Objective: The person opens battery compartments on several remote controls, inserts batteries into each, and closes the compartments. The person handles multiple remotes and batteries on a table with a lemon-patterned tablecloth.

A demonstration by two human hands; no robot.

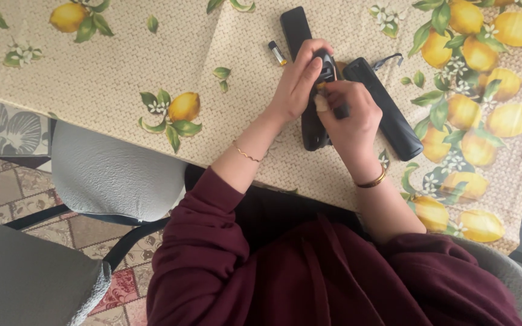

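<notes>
A lemon-print tablecloth (110, 72) covers the table. A grey padded chair (113, 175) stands just beside it, over a patterned rug (7, 193). Another grey cushion (25, 278) sits nearer.

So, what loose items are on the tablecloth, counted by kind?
Black remote controls: 3 (one at the far edge, one held in both hands, one to the right)
Small battery: 1
Total: 4
</notes>
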